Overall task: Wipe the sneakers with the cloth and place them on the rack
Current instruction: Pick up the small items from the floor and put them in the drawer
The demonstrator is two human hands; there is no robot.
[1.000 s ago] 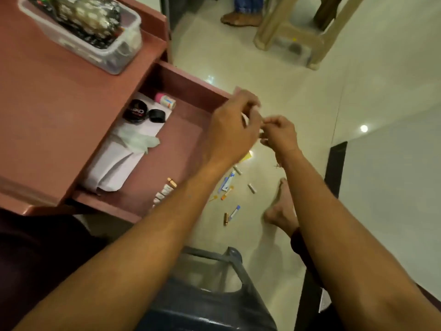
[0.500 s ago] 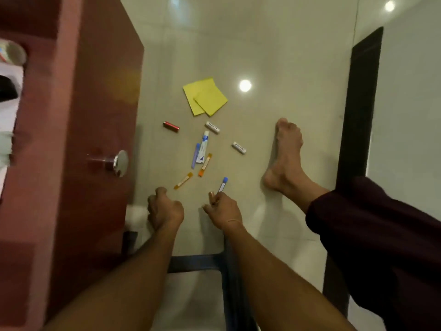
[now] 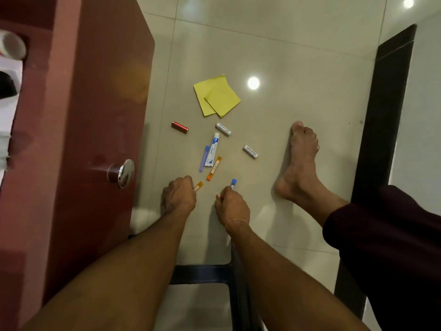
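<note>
Cream glossy tiles cover the floor (image 3: 298, 68), with 2 ceiling-light reflections shining on them, 1 at centre and 1 in the upper right corner. A red-brown wooden drawer front (image 3: 95, 103) with a chrome knob (image 3: 123, 173) fills the left side, and a dark door frame (image 3: 381, 115) runs down the right.

Small things lie scattered at centre: 2 yellow paper notes (image 3: 217, 96), a red tube (image 3: 179, 127), 2 white tubes (image 3: 223, 129), a blue-and-white tube (image 3: 212, 149) and an orange stick (image 3: 214, 168). A bare foot (image 3: 300, 158) rests flat on the tiles to their right.

Low on the floor at centre, the left hand (image 3: 179, 197) has its fingers curled, pinching an orange-tipped stick (image 3: 198, 186). The right hand (image 3: 232, 206) is curled round a blue-capped tube (image 3: 233, 183).

Things inside the drawer at the upper left are cut off by the edge and hard to name. A dark blue frame (image 3: 202, 274) shows partly beneath the forearms. Labels on the tubes are too small to read. Where the sneakers, the cloth and the rack are cannot be told from this view.
</note>
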